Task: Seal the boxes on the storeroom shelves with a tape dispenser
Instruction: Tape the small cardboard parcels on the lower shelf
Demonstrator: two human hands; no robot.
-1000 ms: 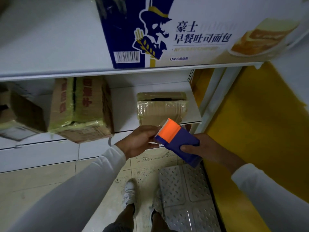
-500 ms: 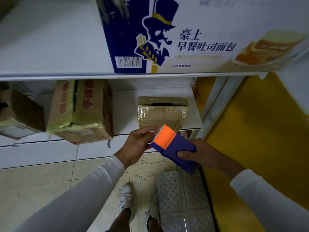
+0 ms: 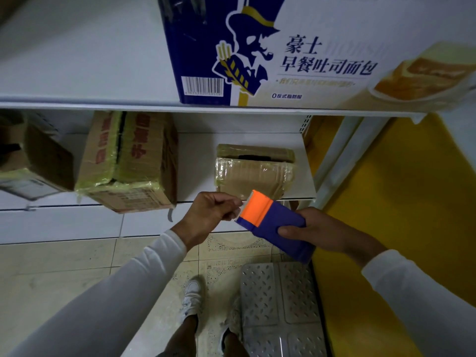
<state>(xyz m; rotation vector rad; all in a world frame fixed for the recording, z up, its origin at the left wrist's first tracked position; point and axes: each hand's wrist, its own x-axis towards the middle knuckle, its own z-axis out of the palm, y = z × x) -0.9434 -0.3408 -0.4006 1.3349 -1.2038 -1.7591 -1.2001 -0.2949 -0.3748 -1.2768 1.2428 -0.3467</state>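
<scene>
We hold the dispenser (image 3: 275, 228) in front of the lower shelf (image 3: 195, 166), just below the small box (image 3: 253, 173) that sits wrapped in clear tape at the shelf's right end. Our right hand (image 3: 322, 231) grips the dispenser's blue body, fingers curled round it, while our left hand (image 3: 213, 215) pinches the tape end (image 3: 238, 211) at the orange toothed head. Left of the small box on the same shelf stands a brown box (image 3: 128, 161) with red print and yellowish tape, and farther left a third box (image 3: 31, 163). Above the small box, on the upper shelf (image 3: 77, 104), rests a blue-and-white carton (image 3: 283, 52).
</scene>
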